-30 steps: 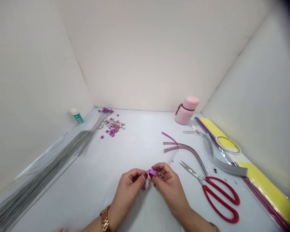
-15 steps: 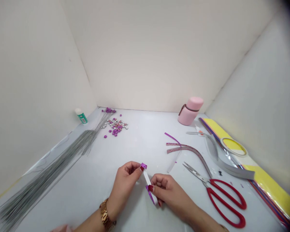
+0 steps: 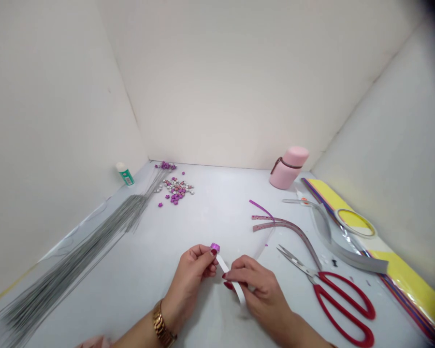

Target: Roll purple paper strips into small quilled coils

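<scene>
1. The pale counter (image 3: 217,220) is the biggest thing; it carries all the rest, with the red scissors (image 3: 313,277) on its right part; the scissors' two blades look a tiny bit apart, and point back and to the left.
2. A big bunch of thin gray wires (image 3: 90,246) lies far to the left of the scissors.
3. A long yellow pack (image 3: 408,278) with a shiny clear cover lies to the right of the scissors.
4. The left hand (image 3: 192,270) and right hand (image 3: 263,290) are both left of the scissors, the right one nearer; they are close but not touching each other; the left pinches a purple folded end (image 3: 215,247) with thumb and finger; the right pinches the white strip (image 3: 223,264) with thumb and finger.
5. A pink bottle (image 3: 289,169) stands well behind the scissors; a curvy silver strip (image 3: 358,259) lies behind their handles.
6. Pink dotted strips (image 3: 293,229) bend down to just beside the scissors.
7. The white strip is left of the scissors, up off the counter, going from one hand to the other.
8. A green and white tube (image 3: 125,175) is far back and left of the scissors; so is a heap of tiny stars (image 3: 177,189), purple, silver and pinkish.
</scene>
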A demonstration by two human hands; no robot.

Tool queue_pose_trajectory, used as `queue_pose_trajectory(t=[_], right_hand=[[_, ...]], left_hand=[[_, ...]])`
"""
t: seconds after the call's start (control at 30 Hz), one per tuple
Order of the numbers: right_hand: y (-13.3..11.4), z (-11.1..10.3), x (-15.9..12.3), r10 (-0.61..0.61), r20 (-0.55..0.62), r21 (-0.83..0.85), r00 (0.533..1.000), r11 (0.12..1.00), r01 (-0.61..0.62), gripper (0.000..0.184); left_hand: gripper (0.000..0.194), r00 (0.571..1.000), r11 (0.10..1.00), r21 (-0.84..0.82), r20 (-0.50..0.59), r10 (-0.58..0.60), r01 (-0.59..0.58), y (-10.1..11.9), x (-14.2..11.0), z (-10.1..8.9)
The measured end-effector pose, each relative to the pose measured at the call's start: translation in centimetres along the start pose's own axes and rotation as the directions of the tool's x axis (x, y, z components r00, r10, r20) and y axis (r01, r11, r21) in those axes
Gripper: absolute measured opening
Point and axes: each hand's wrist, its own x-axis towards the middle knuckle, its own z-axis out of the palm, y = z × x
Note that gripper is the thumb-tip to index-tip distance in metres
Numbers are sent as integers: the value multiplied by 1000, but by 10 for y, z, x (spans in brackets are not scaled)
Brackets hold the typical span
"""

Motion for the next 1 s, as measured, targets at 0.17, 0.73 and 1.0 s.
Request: queue_pose_trajectory(t=[0.17, 0.73, 1.0], right_hand=[[-7, -6, 0, 187, -229, 354, 955, 930, -97, 11], [-1, 19, 4, 531, 116, 526, 839, 684, -506, 22], [-1, 17, 6, 520, 13, 588, 854, 687, -427, 26]], left_hand=[[20, 997, 998, 38, -65, 42, -40, -1, 1, -2], [10, 992, 972, 195, 12, 129, -129, -3, -4, 7], [13, 982, 934, 313, 123, 142, -175, -9, -8, 8]])
